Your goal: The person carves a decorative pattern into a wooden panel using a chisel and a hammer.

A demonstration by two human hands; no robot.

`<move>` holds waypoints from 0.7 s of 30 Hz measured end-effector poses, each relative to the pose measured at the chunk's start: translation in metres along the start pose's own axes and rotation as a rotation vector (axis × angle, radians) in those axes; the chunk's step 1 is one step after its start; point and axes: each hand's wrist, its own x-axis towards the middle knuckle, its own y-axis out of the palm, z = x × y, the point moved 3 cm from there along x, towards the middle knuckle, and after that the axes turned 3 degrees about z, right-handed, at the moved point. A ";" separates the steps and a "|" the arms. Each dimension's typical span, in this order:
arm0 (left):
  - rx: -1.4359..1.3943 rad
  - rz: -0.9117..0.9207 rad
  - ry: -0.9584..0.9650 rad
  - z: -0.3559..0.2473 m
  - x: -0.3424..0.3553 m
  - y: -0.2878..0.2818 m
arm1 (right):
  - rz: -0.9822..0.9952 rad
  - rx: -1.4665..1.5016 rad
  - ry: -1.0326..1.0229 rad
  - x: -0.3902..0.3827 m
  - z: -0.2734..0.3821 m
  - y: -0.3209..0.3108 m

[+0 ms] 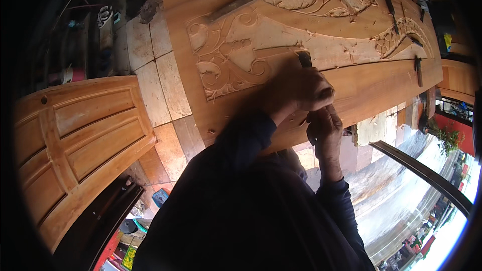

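A pale wooden door panel [346, 88] with carved scrolls and leaves lies across the upper view. My left hand [312, 90] is curled over it below the left carved section, close to a dark, flat piece [304, 58] that I cannot make out. Just below, at the board's near edge, my right hand [324, 125] is closed, its fingertips meeting my left hand. Whatever either hand holds is hidden. Long chisel-like tools lie on the carving, one at upper left [228, 7], another at top right [389, 7] and another near the right edge [418, 72].
A panelled wooden door [95, 145] lies at the left beside floor tiles [165, 90]. A dark rail [422, 170] crosses the lower right, with a plant [447, 138] above it. Small objects, including a blue tray [159, 197], sit at lower left.
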 end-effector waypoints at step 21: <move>-0.244 -0.065 -0.221 -0.024 -0.034 -0.018 | -0.008 -0.439 -0.503 -0.023 0.016 0.014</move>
